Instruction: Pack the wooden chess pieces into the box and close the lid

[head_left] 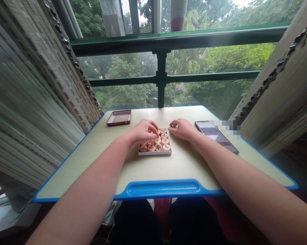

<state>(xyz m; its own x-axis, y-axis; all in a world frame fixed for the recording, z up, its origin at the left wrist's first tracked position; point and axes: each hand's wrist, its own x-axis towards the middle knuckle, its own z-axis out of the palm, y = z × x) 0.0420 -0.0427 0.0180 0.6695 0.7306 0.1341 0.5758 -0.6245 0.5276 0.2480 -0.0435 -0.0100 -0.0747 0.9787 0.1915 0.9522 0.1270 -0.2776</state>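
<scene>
A shallow open box point(156, 153) with a pale front edge sits mid-table, holding rows of round wooden Chinese chess pieces point(158, 147) marked in red or black. My left hand point(143, 131) reaches over the box's left back part, thumb and bent fingers closed around a piece there; the fingers partly hide it and its neighbours. Just right of the box, my right hand point(181, 128) is low at the table, fingertips pinched on a Chinese chess piece point(171, 127) that shows only in part.
The table point(92, 163) has a blue rim and a blue front tray groove point(163, 187). A brown box lid point(119, 117) lies at the back left. A phone point(216, 136) showing a timer lies beside my right forearm. Curtains flank the table, and a green railing point(161, 80) stands behind it.
</scene>
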